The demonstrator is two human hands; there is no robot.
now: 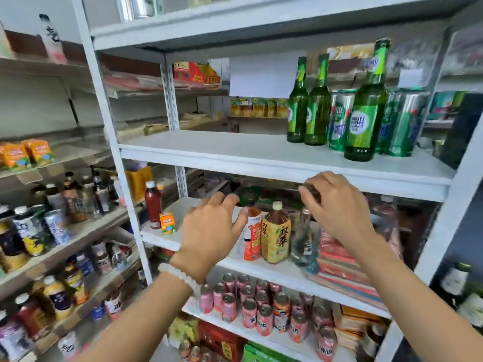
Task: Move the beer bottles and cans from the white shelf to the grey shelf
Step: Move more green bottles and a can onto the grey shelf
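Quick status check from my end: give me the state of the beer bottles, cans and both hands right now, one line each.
Three green beer bottles: upright on the white shelf, capped, untouched.
Green beer cans: upright beside the bottles, not yet moved.
Left hand: fingers relaxed, holding nothing, below the beer shelf.
Right hand: fingers curled at the shelf's front edge; something dark at the fingertips, cannot tell what.

We see a yellow tea bottle point(275, 232) beside a red-labelled bottle point(252, 235); pink cans point(249, 312) stand below; a small orange carton point(167, 223) sits left.
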